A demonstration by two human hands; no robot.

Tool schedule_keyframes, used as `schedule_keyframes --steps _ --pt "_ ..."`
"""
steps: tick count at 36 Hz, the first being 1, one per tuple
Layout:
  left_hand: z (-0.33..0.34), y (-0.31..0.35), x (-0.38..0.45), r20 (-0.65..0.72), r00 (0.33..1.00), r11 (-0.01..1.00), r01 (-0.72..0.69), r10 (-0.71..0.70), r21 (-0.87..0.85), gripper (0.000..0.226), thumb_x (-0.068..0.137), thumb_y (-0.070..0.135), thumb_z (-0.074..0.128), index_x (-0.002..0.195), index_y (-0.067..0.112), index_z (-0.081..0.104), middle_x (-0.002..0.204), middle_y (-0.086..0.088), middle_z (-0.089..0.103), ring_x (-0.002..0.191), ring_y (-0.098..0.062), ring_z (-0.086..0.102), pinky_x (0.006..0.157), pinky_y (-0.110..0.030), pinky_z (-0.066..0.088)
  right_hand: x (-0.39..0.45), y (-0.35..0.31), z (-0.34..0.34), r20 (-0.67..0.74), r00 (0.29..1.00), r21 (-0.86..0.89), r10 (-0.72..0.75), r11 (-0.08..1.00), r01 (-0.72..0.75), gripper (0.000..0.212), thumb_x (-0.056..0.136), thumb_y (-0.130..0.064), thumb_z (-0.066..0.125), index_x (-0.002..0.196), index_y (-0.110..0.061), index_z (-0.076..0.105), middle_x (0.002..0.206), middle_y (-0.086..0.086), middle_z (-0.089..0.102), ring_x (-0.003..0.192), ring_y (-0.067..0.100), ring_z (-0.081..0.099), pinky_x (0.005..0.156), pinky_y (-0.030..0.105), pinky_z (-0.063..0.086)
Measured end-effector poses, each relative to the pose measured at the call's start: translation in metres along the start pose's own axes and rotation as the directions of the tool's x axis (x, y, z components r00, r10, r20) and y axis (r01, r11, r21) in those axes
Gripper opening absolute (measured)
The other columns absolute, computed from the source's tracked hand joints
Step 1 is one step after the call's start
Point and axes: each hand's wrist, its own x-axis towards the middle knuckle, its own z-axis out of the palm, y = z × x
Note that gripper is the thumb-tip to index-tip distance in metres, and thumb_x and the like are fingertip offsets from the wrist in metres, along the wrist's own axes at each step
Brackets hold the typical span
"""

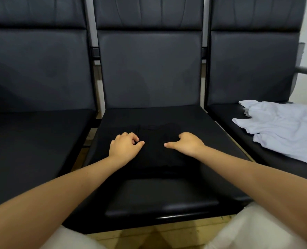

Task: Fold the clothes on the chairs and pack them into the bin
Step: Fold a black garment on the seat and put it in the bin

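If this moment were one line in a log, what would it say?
stage: folding | left hand: pinching black garment | right hand: gripping it | middle black padded chair seat | crumpled white shirt: right seat, waiting

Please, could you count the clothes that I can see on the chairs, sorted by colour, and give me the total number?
Black: 1, the black garment on the middle chair, gripped by the left hand and the right hand.
White: 1, the white garment lying crumpled on the right chair.
Total: 2 garments.
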Motion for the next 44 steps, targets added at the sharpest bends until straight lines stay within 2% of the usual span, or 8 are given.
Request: schedule_keyframes --steps 4,10,20,24,27,32,38,44 --pt "0.001 0.005 0.002 0.029 0.999 1.000 -0.017 0.017 -0.006 0.022 0.095 0.040 0.053 0.107 0.024 0.062 0.096 0.008 0.050 0.105 -0.016 0.049 0.094 -0.033 0.040 0.001 0.003 -0.002 -0.030 0.999 0.225 -0.015 0.974 0.021 0.056 0.094 -0.042 0.057 0.136 -0.006 0.046 0.136 0.008 0.053 0.118 0.023 0.054 0.099 0.034 0.045" --pt "0.002 0.017 0.010 0.157 0.977 0.970 -0.109 0.146 -0.219 0.017 0.092 0.031 0.060 0.109 0.031 0.059 0.098 0.010 0.052 0.093 -0.013 0.052 0.093 -0.035 0.047 0.006 0.020 -0.017 0.092 0.976 0.712 0.197 0.673 -0.203 0.045 0.093 -0.023 0.061 0.133 -0.004 0.052 0.126 0.014 0.061 0.110 0.030 0.061 0.099 0.038 0.049" --pt "-0.004 0.011 0.012 0.133 0.991 0.985 -0.044 0.021 0.169 0.045 0.095 0.047 0.051 0.135 0.029 0.048 0.140 -0.004 0.040 0.133 -0.025 0.033 0.107 -0.041 0.032 0.004 0.055 -0.068 0.010 0.956 0.823 0.294 0.540 -0.175 0.020 0.089 -0.019 0.063 0.106 -0.007 0.066 0.096 0.010 0.069 0.084 0.024 0.066 0.072 0.031 0.053" --pt "-0.001 0.004 0.011 0.148 0.989 0.985 -0.051 0.026 0.168 0.044 0.096 0.048 0.047 0.135 0.029 0.048 0.141 -0.003 0.041 0.133 -0.024 0.033 0.108 -0.041 0.029 0.002 0.048 -0.070 -0.010 0.974 0.836 0.224 0.537 -0.115 0.018 0.090 -0.019 0.062 0.104 -0.007 0.066 0.095 0.010 0.070 0.087 0.024 0.066 0.083 0.034 0.053" --pt "-0.004 0.004 0.012 0.157 0.986 0.991 -0.068 0.049 0.119 0.036 0.098 0.039 0.048 0.132 0.029 0.052 0.140 -0.001 0.043 0.133 -0.023 0.034 0.109 -0.041 0.029 0.004 0.034 -0.067 -0.044 0.986 0.810 0.163 0.584 -0.060 0.019 0.089 -0.020 0.063 0.103 -0.008 0.067 0.100 0.011 0.070 0.095 0.028 0.067 0.093 0.038 0.052" --pt "-0.009 -0.008 0.018 0.135 0.991 0.983 0.014 0.011 -0.181 0.028 0.101 0.019 0.043 0.123 0.023 0.059 0.128 0.000 0.059 0.122 -0.019 0.050 0.104 -0.033 0.038 0.007 -0.001 -0.058 -0.100 0.995 0.765 0.020 0.640 0.065 0.012 0.091 -0.018 0.060 0.096 -0.007 0.064 0.090 0.011 0.067 0.078 0.022 0.064 0.072 0.029 0.050" --pt "-0.016 -0.005 0.017 0.119 0.987 0.886 0.147 -0.105 -0.440 0.036 0.105 0.023 0.027 0.126 0.014 0.055 0.105 0.002 0.065 0.106 -0.012 0.051 0.090 -0.025 0.032 0.008 -0.039 -0.041 -0.024 0.995 0.783 -0.098 0.617 0.080 0.026 0.093 -0.022 0.062 0.109 -0.001 0.062 0.103 0.011 0.069 0.093 0.026 0.068 0.090 0.037 0.053" --pt "-0.013 -0.001 0.020 0.154 0.978 0.865 0.195 -0.138 -0.463 0.044 0.105 0.036 0.026 0.116 0.015 0.063 0.107 0.000 0.065 0.106 -0.014 0.053 0.090 -0.027 0.032 0.010 -0.043 -0.029 0.181 0.973 0.800 -0.140 0.596 -0.063 0.039 0.099 -0.032 0.052 0.125 -0.003 0.053 0.096 0.011 0.064 0.073 0.019 0.067 0.059 0.024 0.054"
